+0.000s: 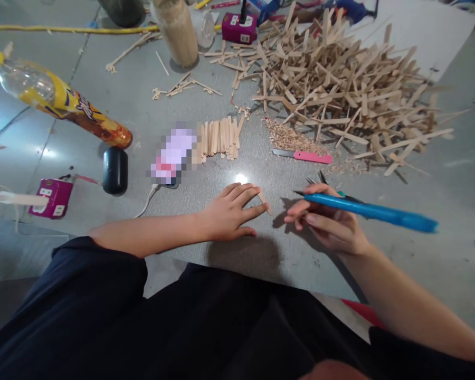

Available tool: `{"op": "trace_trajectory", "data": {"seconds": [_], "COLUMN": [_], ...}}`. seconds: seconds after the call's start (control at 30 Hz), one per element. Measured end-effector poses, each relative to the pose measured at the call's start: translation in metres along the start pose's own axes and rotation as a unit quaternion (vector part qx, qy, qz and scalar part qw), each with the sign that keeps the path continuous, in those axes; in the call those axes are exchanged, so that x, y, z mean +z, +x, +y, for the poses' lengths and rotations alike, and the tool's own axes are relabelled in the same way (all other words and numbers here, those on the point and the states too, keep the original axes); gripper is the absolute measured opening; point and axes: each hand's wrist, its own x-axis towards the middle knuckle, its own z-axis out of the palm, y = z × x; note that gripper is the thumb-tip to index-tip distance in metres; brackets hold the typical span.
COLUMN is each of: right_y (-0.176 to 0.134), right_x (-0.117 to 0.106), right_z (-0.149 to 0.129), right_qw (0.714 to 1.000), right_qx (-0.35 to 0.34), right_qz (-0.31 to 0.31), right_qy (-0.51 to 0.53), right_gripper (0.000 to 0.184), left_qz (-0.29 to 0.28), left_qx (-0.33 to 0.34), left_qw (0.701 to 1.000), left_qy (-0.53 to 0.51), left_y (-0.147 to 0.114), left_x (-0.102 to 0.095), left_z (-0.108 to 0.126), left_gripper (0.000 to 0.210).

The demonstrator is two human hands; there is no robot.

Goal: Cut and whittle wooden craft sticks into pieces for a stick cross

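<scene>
Small wood stick (265,203): on the gray table (459,184), at the fingertips of the left hand (231,212); looks very light and stiff; thin, so it may snap if bent hard; dry wood, so likely not slippery
Best hold: pinch its two long edges near the middle, or press it flat with a fingertip
Left hand: palm down, fingers spread wide, two tips touching the stick
Right hand: to the right (332,224), fingers curled, holding a blue pen (374,211) with its tip to the left; something dark sits behind the fingers, too hidden to name
Far side: a pink knife (312,157); a big stick pile (340,84) farther right
</scene>
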Motion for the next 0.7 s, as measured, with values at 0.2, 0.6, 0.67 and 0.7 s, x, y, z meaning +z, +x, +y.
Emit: {"op": "trace_trajectory", "data": {"seconds": [0.2, 0.6, 0.67, 0.7], "right_y": [-0.009, -0.007, -0.005, -0.005], "right_x": [0.004, 0.005, 0.003, 0.003], "right_z": [0.023, 0.035, 0.034, 0.033], "right_qw": [0.981, 0.885, 0.871, 0.871], "right_qx": [-0.124, -0.208, -0.27, -0.279], "right_qz": [0.052, 0.075, 0.081, 0.089], "right_qy": [-0.139, -0.409, -0.402, -0.395], "right_gripper": [0.027, 0.039, 0.041, 0.041], "left_qz": [0.003, -0.018, -0.02, -0.021], "left_qx": [0.023, 0.057, 0.059, 0.059], "left_qw": [0.999, 0.998, 0.998, 0.998], "left_qy": [-0.022, 0.007, 0.01, 0.009], "left_y": [-0.002, -0.005, -0.005, -0.005], "left_x": [-0.006, -0.003, -0.003, -0.002], "left_z": [0.0, -0.005, -0.007, -0.008], "left_gripper": [0.067, 0.088, 0.089, 0.089]}}
